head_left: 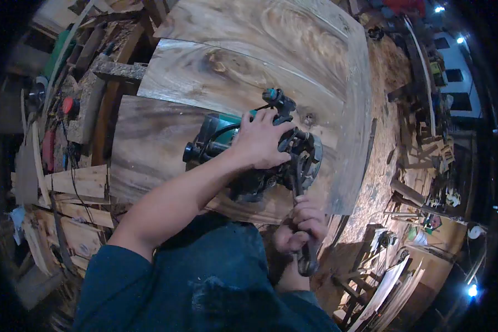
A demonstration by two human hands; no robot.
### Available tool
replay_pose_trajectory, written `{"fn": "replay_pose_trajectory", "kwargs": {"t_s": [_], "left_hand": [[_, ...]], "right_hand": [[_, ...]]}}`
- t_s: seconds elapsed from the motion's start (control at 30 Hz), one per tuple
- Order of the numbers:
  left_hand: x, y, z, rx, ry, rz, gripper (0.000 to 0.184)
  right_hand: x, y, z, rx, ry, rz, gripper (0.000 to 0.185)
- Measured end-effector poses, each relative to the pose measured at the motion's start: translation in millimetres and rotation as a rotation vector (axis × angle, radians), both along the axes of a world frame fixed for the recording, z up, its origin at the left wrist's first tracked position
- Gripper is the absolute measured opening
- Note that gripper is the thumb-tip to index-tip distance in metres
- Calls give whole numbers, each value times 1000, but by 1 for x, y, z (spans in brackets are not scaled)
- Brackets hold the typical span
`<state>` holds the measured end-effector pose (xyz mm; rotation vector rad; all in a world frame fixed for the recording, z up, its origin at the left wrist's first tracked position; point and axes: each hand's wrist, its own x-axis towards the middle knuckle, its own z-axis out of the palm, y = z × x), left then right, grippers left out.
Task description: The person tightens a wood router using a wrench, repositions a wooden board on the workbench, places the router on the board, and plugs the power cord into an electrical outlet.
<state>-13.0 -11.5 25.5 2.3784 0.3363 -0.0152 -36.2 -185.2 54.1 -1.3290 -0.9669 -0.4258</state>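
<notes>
That router (220, 123) looks heavy, best held by its body, under the grasping left grip (261, 139); right grip (304, 224) clasps a stiff wrench (299, 181).

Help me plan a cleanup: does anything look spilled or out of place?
Yes: loose sawdust is strewn right of the wooden boards, with jumbled wood scraps beyond. The power tool appears tipped on its side, though the wrench in the right hand may explain that.
</notes>
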Motion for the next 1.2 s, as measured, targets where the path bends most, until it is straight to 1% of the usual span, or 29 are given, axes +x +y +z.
{"fn": "replay_pose_trajectory", "kwargs": {"t_s": [0.07,0.17,0.2,0.3,0.4,0.43,0.5,0.53,0.57,0.6,0.63,0.67,0.73,0.8,0.9,0.97,1.0,1.03,1.1,1.13,1.17,1.2], "left_hand": [[0,0,-2,-2,-14,1,76],[0,-3,-6,9,-30,1,76],[0,-3,-5,14,-28,2,76],[0,-1,-2,16,-24,-5,76],[3,0,-9,38,-18,1,77],[3,-2,-11,47,-15,2,77],[2,-2,-12,45,-23,9,78],[1,-2,-11,45,-28,13,78],[0,-2,-10,61,-33,16,78],[-1,-2,-11,79,-38,15,79],[-2,-4,-12,94,-40,8,79],[-2,-5,-13,92,-51,12,79],[-4,-5,-14,90,-75,22,80],[-2,-7,-18,96,-53,23,80],[2,-9,-22,99,-42,15,82],[5,1,-17,98,-11,5,83],[4,0,-13,79,20,-6,83],[5,-1,-11,62,46,-17,84],[7,-3,-7,44,87,-27,82],[6,-2,0,40,101,-24,81],[6,-1,4,37,115,-13,80],[6,-1,2,22,79,-9,80]], "right_hand": [[-12,0,2,-66,34,-34,37],[-12,-1,-1,-137,43,18,36],[-11,4,-3,-103,25,5,36],[-4,1,-9,-82,-53,75,31],[21,1,-19,-29,71,44,26],[36,2,-17,-6,212,52,24],[62,10,9,-104,474,39,19],[79,20,20,-191,547,-30,17],[101,32,28,-360,570,-131,20],[126,45,30,-603,513,-245,26],[145,60,36,-835,416,-341,33],[150,83,62,-1205,176,-422,42],[187,114,49,-937,773,-324,47],[223,114,2,-895,594,-348,48],[224,113,34,-787,597,-428,38],[180,108,85,-431,747,-365,29],[172,98,100,-190,757,-245,24],[166,90,113,54,751,-128,27],[132,80,135,175,658,-181,22],[119,71,135,270,645,-160,26],[115,51,118,135,470,-90,33],[103,38,108,199,561,-102,40]]}}
